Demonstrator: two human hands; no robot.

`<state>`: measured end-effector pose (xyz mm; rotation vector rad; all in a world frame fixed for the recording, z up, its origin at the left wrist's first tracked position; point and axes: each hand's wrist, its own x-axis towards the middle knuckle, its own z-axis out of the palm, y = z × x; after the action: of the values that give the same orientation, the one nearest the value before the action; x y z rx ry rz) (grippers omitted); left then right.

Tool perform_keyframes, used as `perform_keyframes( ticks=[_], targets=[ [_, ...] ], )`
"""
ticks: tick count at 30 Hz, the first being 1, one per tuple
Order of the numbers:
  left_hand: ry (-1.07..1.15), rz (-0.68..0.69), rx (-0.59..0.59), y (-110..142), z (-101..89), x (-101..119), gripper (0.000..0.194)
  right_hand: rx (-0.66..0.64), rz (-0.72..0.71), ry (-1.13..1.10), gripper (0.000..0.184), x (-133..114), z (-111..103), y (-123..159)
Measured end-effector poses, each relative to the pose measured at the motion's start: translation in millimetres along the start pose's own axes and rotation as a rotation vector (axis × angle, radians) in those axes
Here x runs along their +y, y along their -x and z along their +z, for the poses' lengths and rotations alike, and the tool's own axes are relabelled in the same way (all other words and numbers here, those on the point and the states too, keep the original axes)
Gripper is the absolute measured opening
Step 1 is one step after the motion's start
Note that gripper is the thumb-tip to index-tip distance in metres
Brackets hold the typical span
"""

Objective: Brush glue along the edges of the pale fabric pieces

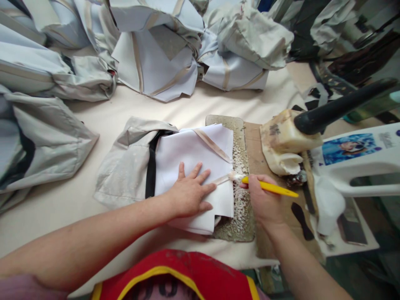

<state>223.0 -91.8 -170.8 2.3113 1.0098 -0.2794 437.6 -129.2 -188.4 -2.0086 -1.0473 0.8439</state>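
Observation:
My left hand (190, 190) lies flat with fingers spread on a white fabric panel (190, 152), pressing it down. The panel belongs to a light grey garment piece (125, 166) with a black strip (151, 166) and beige tape seams. My right hand (264, 200) is closed on a yellow-handled brush (270, 188). The brush's tip touches a beige tape strip (223, 179) at the panel's right edge. Under that edge sits a board crusted with dried glue (242, 204).
Heaps of grey and white garment pieces (156, 54) fill the back and left of the cream table (62, 200). A glue-stained container (283, 139) with a black handle (340, 106) stands at the right, beside a white machine arm (359, 166) and cardboard (254, 150).

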Motion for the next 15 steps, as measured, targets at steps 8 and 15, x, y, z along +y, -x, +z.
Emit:
perform_keyframes(
  ticks=[8,15],
  targets=[
    [-0.031,0.009,0.014,0,2.3,-1,0.055,-0.176,0.168,0.165,0.036,18,-29,64],
    [-0.052,0.013,0.041,-1,5.6,-2,0.056,-0.03,0.117,0.044,0.031,4,-12,48]
  ],
)
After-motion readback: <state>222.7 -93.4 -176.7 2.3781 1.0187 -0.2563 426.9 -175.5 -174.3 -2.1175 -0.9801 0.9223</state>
